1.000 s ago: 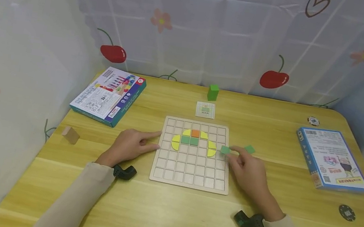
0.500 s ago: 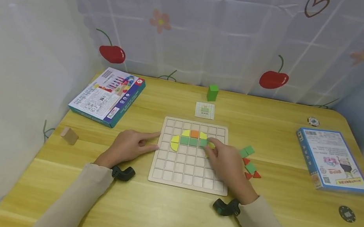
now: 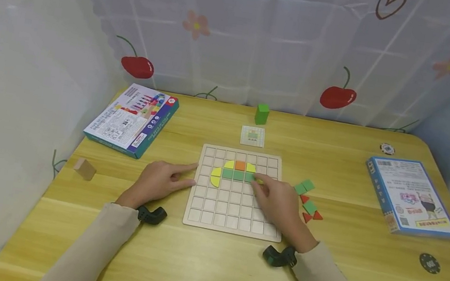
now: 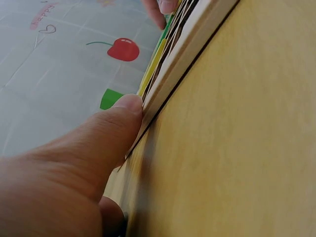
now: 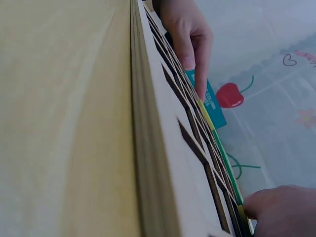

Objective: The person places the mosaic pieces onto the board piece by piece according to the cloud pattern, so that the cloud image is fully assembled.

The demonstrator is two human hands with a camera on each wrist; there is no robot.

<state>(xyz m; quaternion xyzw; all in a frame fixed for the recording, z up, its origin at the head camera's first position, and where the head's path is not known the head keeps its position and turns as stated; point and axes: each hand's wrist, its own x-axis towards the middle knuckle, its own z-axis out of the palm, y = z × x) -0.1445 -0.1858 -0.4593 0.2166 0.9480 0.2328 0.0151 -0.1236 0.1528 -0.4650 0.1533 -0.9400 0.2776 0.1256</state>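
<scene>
A wooden grid board [image 3: 221, 207] lies flat on the table. Its upper cells hold yellow rounded tiles [image 3: 216, 176], an orange square tile [image 3: 240, 165] and a row of green squares. My left hand [image 3: 155, 182] rests beside the board, index finger and thumb stretched to its left edge; the left wrist view shows the thumb [image 4: 127, 104] against that edge. My right hand [image 3: 283, 206] reaches over the board's right side. Its thumb and index finger pinch the rightmost green square tile [image 3: 249, 177] at its cell. This hand covers the yellow tiles on the right.
Loose green squares [image 3: 305, 186] and red triangles [image 3: 307, 218] lie right of the board. Behind it are a pattern card [image 3: 253, 136] and a green block [image 3: 262, 114]. Boxed games stand left [image 3: 131, 118] and right [image 3: 412, 197]; a wooden block [image 3: 85, 169] sits far left.
My right hand has carried a green square leftward from the board's right edge to the end of the green row, uncovering the loose tiles. My left hand has stayed at the left edge.
</scene>
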